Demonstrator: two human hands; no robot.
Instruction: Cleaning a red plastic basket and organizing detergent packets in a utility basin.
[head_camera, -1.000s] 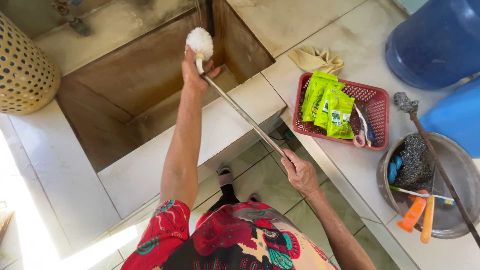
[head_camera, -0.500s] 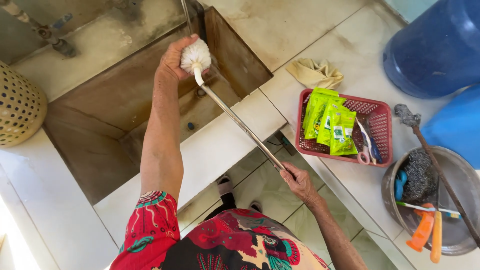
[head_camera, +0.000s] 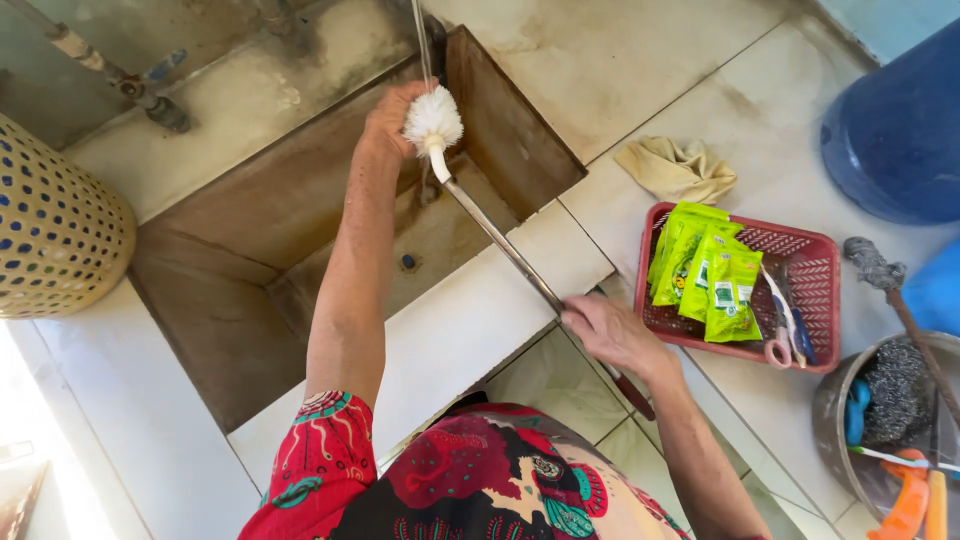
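Compared with the earlier frames, the white brush head (head_camera: 432, 120) sits a little closer to the thin stream of water (head_camera: 424, 45) falling at the upper middle of the frame, and the left hand (head_camera: 392, 125) has slid round its far side. That hand cups the bristles, fingers curled about them, though how tightly they close is hidden behind the head. The right hand (head_camera: 612, 335), at centre right, is wrapped in a narrow grip round the lower part of the long metal handle (head_camera: 500, 245), which slants up across the white tiled ledge (head_camera: 480, 330) into the sunken brown basin (head_camera: 260, 270). As far as can be judged, the rinsing of the long-handled brush is under way: the bristles look white and clean, but the head is not yet out of the water and the handle has not been set down. At the right, a red plastic basket (head_camera: 820, 300) holds green sachets (head_camera: 705, 265) and scissors, a yellowish cloth (head_camera: 675, 165) lies crumpled above it, and a metal bowl (head_camera: 835, 420) with a steel scourer stands at the lower right. A woven yellow basket (head_camera: 55, 225) stands at the left edge, a blue barrel (head_camera: 895, 120) at upper right.
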